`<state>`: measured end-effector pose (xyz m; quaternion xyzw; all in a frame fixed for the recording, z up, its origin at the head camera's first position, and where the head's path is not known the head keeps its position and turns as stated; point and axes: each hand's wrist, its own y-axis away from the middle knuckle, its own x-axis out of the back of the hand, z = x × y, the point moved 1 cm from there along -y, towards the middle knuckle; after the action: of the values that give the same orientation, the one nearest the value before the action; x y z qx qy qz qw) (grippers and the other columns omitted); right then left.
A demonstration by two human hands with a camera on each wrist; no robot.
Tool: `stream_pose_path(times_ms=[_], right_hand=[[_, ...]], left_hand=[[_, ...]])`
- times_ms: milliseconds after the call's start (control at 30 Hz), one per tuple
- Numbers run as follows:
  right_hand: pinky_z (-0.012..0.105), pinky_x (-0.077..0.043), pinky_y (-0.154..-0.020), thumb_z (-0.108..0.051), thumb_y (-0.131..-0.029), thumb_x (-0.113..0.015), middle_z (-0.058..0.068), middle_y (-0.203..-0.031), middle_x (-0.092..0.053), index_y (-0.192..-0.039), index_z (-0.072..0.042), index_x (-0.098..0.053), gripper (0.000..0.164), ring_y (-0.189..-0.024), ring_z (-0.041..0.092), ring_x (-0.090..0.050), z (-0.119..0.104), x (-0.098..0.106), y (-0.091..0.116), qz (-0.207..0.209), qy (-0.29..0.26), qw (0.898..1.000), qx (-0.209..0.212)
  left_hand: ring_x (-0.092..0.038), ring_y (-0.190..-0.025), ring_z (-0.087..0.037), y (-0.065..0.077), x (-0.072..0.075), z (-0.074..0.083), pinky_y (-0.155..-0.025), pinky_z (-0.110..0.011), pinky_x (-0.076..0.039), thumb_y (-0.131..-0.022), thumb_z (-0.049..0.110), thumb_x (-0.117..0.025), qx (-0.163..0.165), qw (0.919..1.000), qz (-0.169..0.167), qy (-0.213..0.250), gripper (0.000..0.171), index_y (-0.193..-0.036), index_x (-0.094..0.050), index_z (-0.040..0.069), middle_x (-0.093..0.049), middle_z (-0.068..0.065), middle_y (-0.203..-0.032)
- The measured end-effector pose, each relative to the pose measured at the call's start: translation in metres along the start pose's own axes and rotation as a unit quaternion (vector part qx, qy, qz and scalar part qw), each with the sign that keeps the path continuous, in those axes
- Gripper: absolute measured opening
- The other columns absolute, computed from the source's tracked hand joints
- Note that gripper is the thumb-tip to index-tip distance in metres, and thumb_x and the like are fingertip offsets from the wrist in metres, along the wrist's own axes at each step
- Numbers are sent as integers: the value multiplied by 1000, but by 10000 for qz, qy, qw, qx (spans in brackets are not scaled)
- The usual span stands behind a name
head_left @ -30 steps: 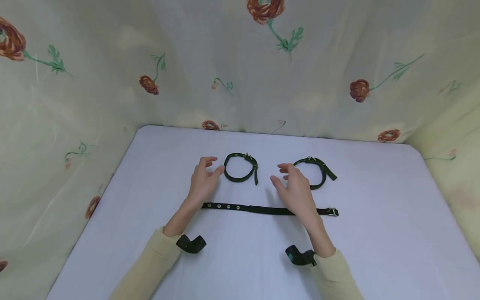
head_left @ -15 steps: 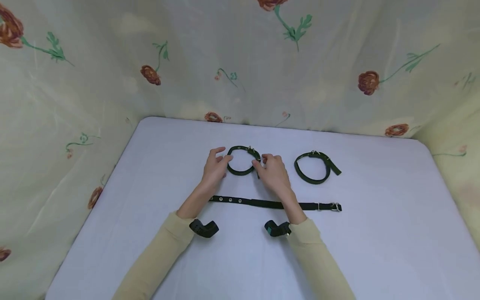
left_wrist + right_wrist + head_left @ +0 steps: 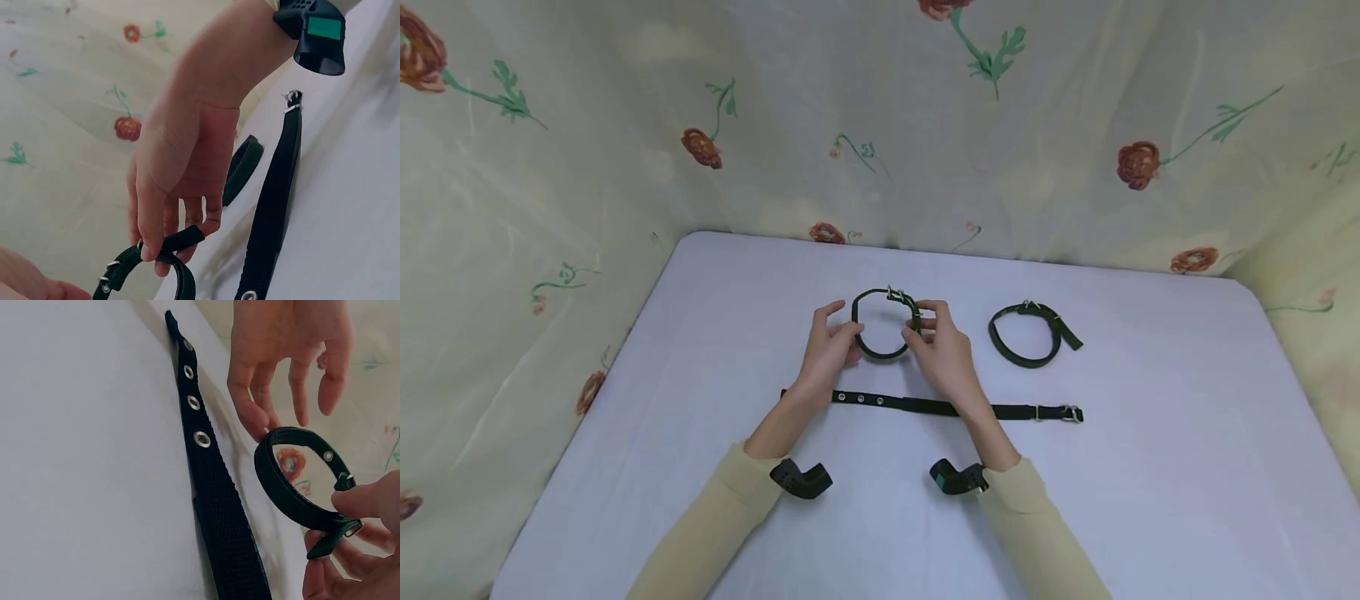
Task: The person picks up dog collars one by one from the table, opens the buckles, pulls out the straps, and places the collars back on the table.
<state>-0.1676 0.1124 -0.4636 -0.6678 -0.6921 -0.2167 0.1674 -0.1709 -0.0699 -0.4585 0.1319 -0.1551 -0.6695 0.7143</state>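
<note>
A dark looped pet collar (image 3: 883,357) is held upright between both hands, tilted above the table. My right hand (image 3: 946,354) pinches it beside the buckle, thumb in front and fingers behind, with the loose strap end poking out in the right wrist view. On the opposite side, my left hand (image 3: 826,358) pinches the loop's edge at its thumb tip; the other fingers hang fairly straight in the right wrist view. Below the hands lies an unbuckled black collar (image 3: 936,407), stretched out, with metal eyelets at the left and a buckle at the right. My forearms partly cover it.
Another buckled, looped collar (image 3: 1028,362) lies to the right of the hands. All rest on a table (image 3: 1150,467) with a white cover. A flowered curtain (image 3: 925,167) hangs behind the table and along both sides.
The right hand has moved left from the right-hand loop to the left-hand one. Both hands have taken hold of that collar and tipped it up. The view has shifted slightly.
</note>
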Motion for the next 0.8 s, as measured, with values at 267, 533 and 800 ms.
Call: stream_pose_path(times_ms=[267, 533, 800], right_hand=[[46, -59, -94, -25, -110, -65, 15, -134, -76, -149, -18, -52, 42, -117, 35, -75, -2, 20, 40, 211, -369, 9986, 325], [18, -54, -87, -25, -109, -68, 8, -134, -77, -147, -24, -56, 40, -116, 17, -73, -6, 38, 82, 163, -827, 9961, 252], [21, -55, -94, -25, -108, -69, 1, -129, -78, -143, -25, -61, 36, -114, 5, -70, -11, 44, 109, 285, -752, 9953, 539]], left_hand=[[-73, -113, -33, 44, 10, -3, -98, -40, -63, -107, 20, -62, -386, 9970, -400, -536, 61, -164, -39, 25, -60, -18, -138], [-74, -113, -31, 86, 15, -12, -97, -42, -63, -107, 22, -64, -575, 9933, -654, -757, 58, -161, -42, 23, -62, -16, -138], [-73, -112, -23, 113, 15, -20, -91, -37, -58, -107, 30, -65, -1217, 9754, -645, -1723, 60, -160, -39, 21, -68, -11, -129]])
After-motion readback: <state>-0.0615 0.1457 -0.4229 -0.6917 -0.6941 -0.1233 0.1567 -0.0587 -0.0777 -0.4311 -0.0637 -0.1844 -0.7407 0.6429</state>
